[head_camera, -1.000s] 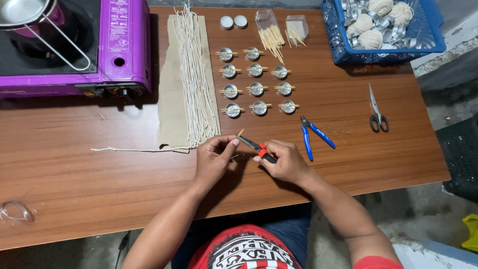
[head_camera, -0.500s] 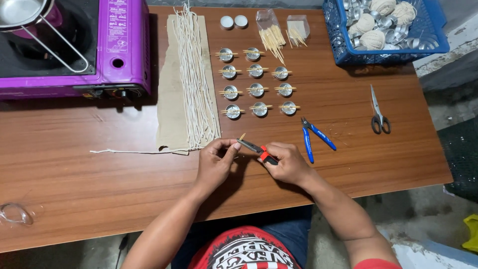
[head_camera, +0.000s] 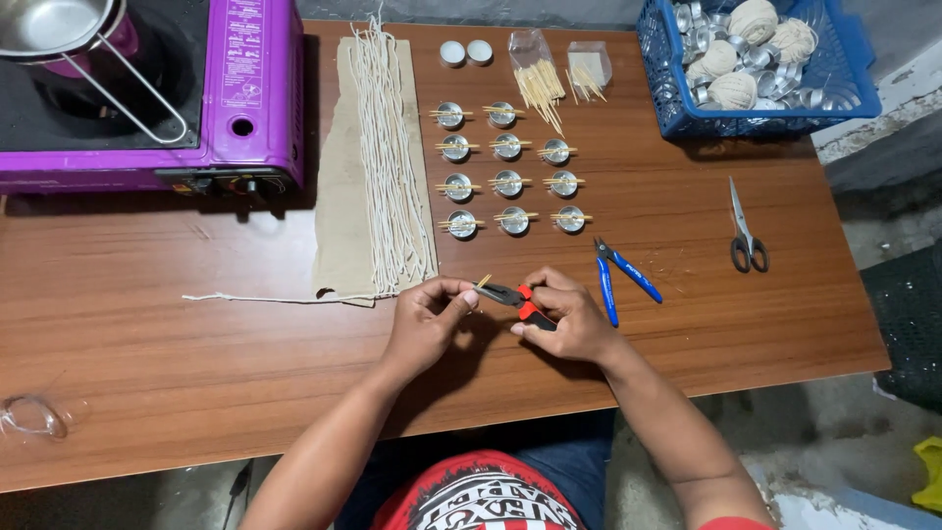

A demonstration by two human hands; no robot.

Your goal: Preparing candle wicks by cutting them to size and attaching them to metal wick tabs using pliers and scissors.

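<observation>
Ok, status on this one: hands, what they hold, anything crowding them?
Right hand shut on red-handled pliers. Left hand pinching a small wooden stick at the plier tips. Blue cutters lie just right; wick strands left, apart.

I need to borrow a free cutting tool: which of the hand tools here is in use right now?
The red-handled pliers, gripped in the right hand. The blue-handled cutters and the scissors lie untouched on the table.
</observation>
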